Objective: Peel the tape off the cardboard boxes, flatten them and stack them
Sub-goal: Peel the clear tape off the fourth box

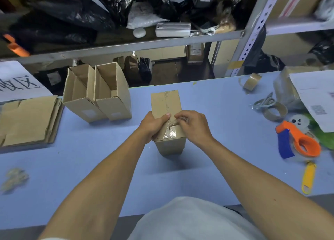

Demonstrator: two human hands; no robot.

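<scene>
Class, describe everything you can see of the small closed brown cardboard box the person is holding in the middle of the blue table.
The small closed brown cardboard box is plain corrugated card, long and narrow, resting on the blue table with one short end facing the person. A strip of clear tape runs along its top seam; the far part of the seam looks already stripped and scuffed. The left hand grips its left side, thumb on top. The right hand pinches the lifted, crumpled tape.

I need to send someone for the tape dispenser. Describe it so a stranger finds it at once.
Start at the long pale blue table and go to its right end, past the closed brown cardboard box in the middle. The orange and blue plastic tape dispenser lies near the front edge, the only brightly two-coloured tool, just above a yellow plastic utility knife.
</scene>
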